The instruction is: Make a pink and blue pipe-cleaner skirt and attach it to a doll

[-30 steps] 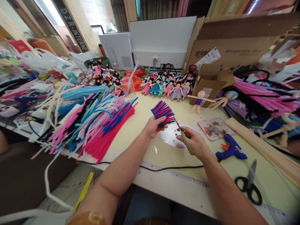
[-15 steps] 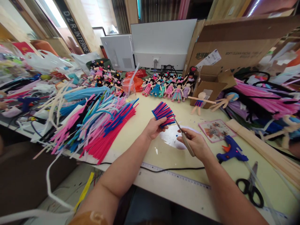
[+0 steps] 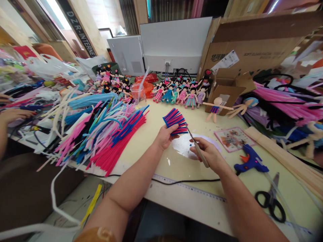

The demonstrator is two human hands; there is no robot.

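Observation:
My left hand [image 3: 165, 137] is closed round a short bundle of pink and blue pipe cleaners [image 3: 175, 121], held above the pale yellow table [image 3: 151, 141] with the cut ends fanned up and away. My right hand [image 3: 208, 153] grips a pair of small scissors [image 3: 195, 148]. Their blades point up-left and touch the right edge of the bundle.
A heap of long pink and blue pipe cleaners [image 3: 108, 134] lies to the left. Rows of small dolls [image 3: 180, 92] stand at the back, before cardboard boxes [image 3: 242, 47]. A blue glue gun [image 3: 249, 159] and black scissors [image 3: 270, 200] lie right. Another person's hand [image 3: 12, 114] is far left.
My hands, the bundle and the scissors have barely moved. Another person's hand has come into view at the far left edge.

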